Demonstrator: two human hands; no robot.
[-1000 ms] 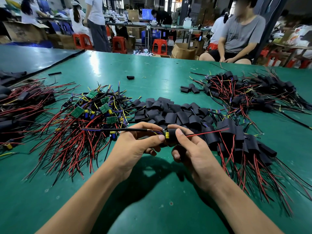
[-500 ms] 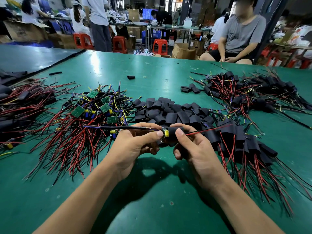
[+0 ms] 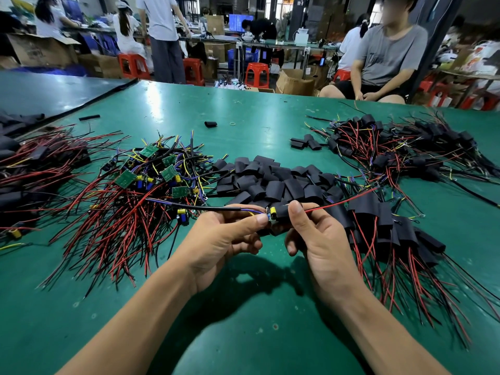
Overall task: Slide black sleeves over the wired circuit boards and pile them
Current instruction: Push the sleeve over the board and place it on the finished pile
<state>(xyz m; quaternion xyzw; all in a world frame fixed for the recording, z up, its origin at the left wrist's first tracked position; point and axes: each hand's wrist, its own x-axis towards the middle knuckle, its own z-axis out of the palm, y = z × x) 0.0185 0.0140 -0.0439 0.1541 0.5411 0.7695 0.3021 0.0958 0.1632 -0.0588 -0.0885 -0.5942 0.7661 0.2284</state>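
Black sleeve (image 3: 282, 213) has crept a little further over the circuit board (image 3: 270, 214), held above the counter (image 3: 243, 334); only its yellow-capped end shows. Left hand (image 3: 224, 239) pinches the board's wire end, right hand (image 3: 322, 244) pinches the sleeve. Nearly seated, I'd say; next comes the sleeved pile (image 3: 392, 226) on the right.

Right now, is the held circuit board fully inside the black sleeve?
Partly: the circuit board shows its yellow part outside the black sleeve.
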